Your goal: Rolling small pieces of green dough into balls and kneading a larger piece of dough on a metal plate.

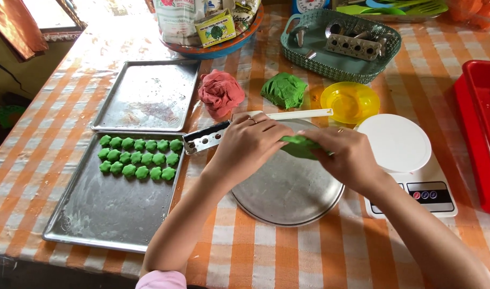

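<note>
My left hand grips a long metal cookie mould with a white handle, held over a round metal plate. My right hand presses a piece of green dough against the mould. Both hands meet above the plate's far edge. To the left, a metal baking tray carries several small green flower-shaped dough pieces in rows at its far end.
An empty baking tray lies behind. A red dough lump, a green dough lump and a yellow bowl sit beyond the plate. A white kitchen scale stands right, a red tray further right, a green basket of metal parts behind.
</note>
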